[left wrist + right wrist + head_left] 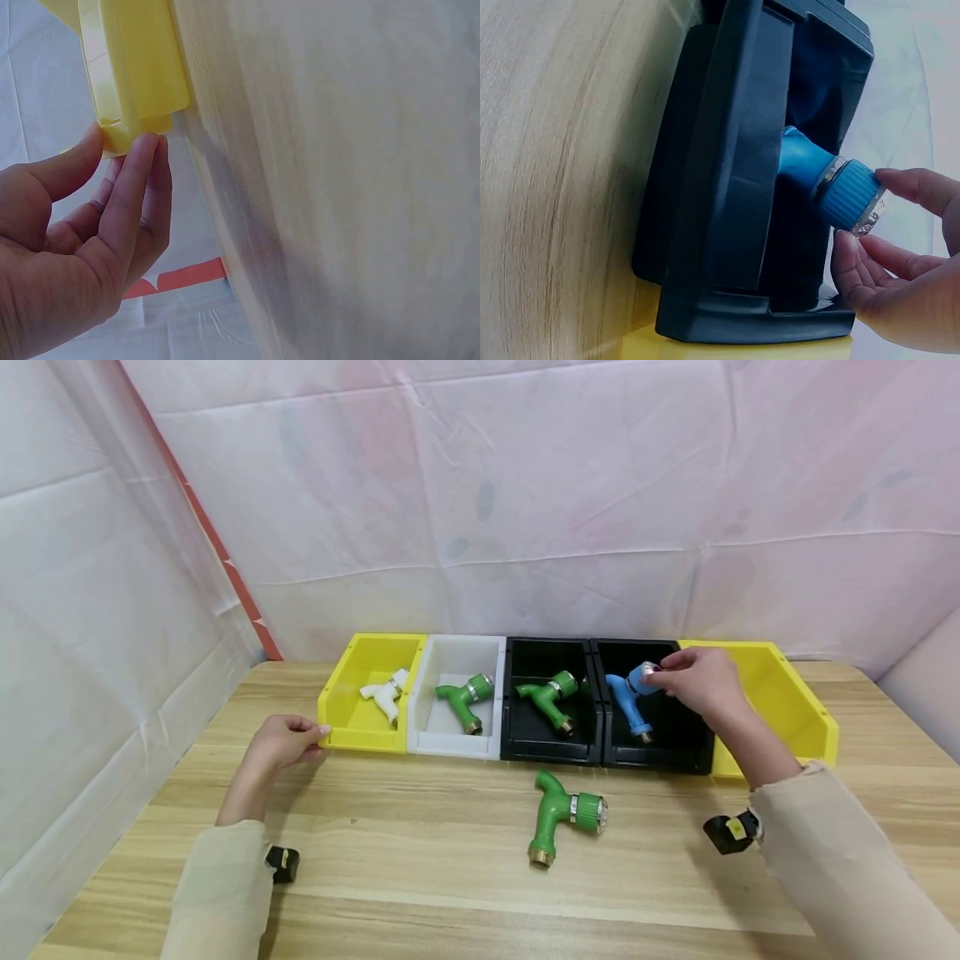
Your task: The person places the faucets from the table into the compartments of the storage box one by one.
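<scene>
My right hand [703, 679] pinches the ribbed knob end of a blue faucet [633, 702] between thumb and fingers, inside the right-hand black bin [686, 752]. In the right wrist view the blue faucet [847, 193] tilts within the bin, its lower end hidden by the bin wall. At the far left of the row, my left hand [283, 742] grips the front corner of a yellow bin [363, 741] between thumb and fingertips; the left wrist view shows this corner [124, 139] closely. That bin holds a white faucet [386, 695].
A green faucet [555, 818] lies on the wooden table [420, 877] before the bins. Another green faucet [465, 702] sits in the white bin [453, 745], and a third [551, 700] in the left black bin [547, 752]. A yellow bin [787, 710] ends the row at right.
</scene>
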`<state>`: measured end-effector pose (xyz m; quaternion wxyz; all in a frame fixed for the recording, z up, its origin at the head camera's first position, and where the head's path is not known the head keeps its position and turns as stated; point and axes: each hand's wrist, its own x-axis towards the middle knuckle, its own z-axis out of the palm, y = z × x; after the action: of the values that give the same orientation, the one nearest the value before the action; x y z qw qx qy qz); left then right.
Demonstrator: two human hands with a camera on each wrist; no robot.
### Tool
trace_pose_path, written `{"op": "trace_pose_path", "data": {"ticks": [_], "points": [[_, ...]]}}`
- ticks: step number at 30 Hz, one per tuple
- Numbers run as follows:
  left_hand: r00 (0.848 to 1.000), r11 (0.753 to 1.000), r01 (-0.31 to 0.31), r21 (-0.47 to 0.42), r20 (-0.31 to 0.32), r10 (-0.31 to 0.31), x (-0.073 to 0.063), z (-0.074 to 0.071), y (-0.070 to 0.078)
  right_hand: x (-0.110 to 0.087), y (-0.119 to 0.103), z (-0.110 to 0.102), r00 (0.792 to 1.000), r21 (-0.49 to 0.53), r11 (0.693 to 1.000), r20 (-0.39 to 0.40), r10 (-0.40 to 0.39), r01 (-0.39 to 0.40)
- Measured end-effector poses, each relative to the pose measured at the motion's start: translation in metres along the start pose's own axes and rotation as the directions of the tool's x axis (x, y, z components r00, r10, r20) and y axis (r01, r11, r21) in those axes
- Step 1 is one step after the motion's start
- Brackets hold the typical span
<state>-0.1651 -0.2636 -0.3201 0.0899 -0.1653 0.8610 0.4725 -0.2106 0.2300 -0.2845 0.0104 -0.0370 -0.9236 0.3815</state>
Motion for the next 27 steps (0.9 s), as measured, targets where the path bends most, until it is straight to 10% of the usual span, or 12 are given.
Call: {"op": "trace_pose_path", "data": {"ticks": [27], "points": [[1.000,1.000,0.011,0.001,-0.007,-0.011,0.004,0.001,-0.001,0.004,0.002,0.014,0.997,-0.094,0.992,-0.003,-0.079,0.079]]}}
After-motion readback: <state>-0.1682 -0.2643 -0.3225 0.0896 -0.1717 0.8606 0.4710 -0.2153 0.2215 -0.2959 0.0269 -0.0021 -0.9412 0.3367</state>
